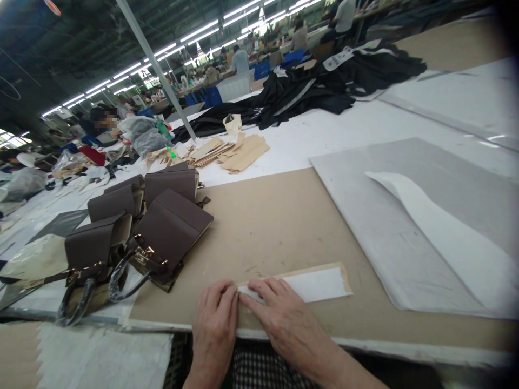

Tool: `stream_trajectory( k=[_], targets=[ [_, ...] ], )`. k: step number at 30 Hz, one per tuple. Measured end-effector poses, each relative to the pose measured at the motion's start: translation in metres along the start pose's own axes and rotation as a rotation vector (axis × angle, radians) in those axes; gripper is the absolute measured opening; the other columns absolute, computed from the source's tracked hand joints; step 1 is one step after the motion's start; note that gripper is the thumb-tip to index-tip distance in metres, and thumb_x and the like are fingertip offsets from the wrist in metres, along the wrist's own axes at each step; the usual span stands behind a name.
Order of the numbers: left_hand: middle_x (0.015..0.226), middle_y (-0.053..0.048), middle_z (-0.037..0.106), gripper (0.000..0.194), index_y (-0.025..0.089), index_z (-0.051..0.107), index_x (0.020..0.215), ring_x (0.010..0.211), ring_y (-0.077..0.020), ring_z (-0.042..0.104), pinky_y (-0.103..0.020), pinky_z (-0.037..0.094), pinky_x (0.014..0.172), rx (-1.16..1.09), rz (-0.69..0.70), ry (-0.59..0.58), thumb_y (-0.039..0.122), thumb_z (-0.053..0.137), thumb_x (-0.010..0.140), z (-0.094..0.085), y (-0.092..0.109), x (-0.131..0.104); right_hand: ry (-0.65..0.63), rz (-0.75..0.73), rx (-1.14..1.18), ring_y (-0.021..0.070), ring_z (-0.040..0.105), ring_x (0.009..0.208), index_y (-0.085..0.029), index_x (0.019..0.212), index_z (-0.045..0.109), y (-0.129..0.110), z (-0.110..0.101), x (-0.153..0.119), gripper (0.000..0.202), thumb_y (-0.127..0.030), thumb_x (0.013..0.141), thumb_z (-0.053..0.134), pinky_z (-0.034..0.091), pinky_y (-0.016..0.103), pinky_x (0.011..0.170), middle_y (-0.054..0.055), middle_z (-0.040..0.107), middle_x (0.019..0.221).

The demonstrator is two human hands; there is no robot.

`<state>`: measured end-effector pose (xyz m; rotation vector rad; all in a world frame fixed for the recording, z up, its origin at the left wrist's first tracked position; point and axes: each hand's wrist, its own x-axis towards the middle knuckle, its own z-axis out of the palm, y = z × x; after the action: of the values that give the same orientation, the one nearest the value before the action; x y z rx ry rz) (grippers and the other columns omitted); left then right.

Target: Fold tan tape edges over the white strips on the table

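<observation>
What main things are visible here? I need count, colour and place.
Flat board: one, tan, centre
Long flat strip: one, white over tan, on board
Leather-like handled bags: at least five, dark brown, left
Smooth sheeting: count unclear, grey, right
Curved piece: one, white, on sheeting
Flat cut pieces: several, tan, beyond board
Crumpled cloth pile: one, black, far side
Tube lights: many, white, overhead
People: several, varied clothing, background
Left hand, right hand: one each, bare, at strip

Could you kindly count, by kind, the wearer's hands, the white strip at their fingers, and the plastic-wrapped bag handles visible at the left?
Hands: 2 (left hand, right hand)
White strip: 1
Wrapped handles in view: 2 (nearer handle, farther handle)
Total: 5
</observation>
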<state>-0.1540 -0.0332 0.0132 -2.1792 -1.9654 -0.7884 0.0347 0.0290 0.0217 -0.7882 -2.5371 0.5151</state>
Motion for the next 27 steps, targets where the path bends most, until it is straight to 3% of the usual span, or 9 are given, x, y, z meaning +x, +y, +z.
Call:
stream_trajectory(
  k=[9, 12, 17, 27],
  targets=[
    [0.117, -0.008, 0.065, 0.023, 0.025, 0.064, 0.118, 0.103, -0.0242, 0.061, -0.041, 0.053, 0.092, 0.029, 0.047, -0.1, 0.018, 0.051, 0.1, -0.005, -0.005, 0.005, -0.004, 0.009, 0.022, 0.0288, 0.049, 0.11, -0.02, 0.135, 0.056, 0.0, 0.003, 0.0, 0.046, -0.004, 0.091, 0.056, 0.044, 0.046, 0.097, 0.01, 0.057, 0.128],
    [0.118, -0.008, 0.064, 0.021, 0.025, 0.063, 0.117, 0.108, -0.0239, 0.061, -0.042, 0.053, 0.096, -0.066, -0.001, -0.145, 0.021, 0.052, 0.1, -0.009, -0.01, 0.006, -0.002, 0.011, 0.016, 0.0284, 0.049, 0.109, -0.02, 0.136, 0.055, 0.0, 0.003, -0.001, 0.047, -0.004, 0.092, 0.055, 0.044, 0.045, 0.095, 0.01, 0.057, 0.127],
    [0.124, -0.011, 0.06, 0.012, 0.022, 0.062, 0.107, 0.115, -0.023, 0.061, -0.041, 0.055, 0.097, -0.255, -0.178, -0.122, 0.028, 0.057, 0.099, -0.011, -0.013, 0.004, -0.01, 0.016, 0.011, 0.0273, 0.049, 0.106, -0.022, 0.135, 0.056, 0.0, 0.001, -0.001, 0.048, -0.003, 0.092, 0.056, 0.044, 0.043, 0.094, 0.009, 0.057, 0.123],
    [0.122, -0.011, 0.059, 0.02, 0.023, 0.068, 0.112, 0.108, -0.0211, 0.062, -0.039, 0.057, 0.095, -0.223, -0.077, -0.049, 0.02, 0.051, 0.101, -0.005, -0.005, -0.002, 0.015, 0.008, 0.003, 0.0256, 0.05, 0.105, -0.02, 0.127, 0.059, -0.001, 0.002, -0.001, 0.037, -0.004, 0.093, 0.056, 0.043, 0.041, 0.095, 0.008, 0.059, 0.117]
  ],
)
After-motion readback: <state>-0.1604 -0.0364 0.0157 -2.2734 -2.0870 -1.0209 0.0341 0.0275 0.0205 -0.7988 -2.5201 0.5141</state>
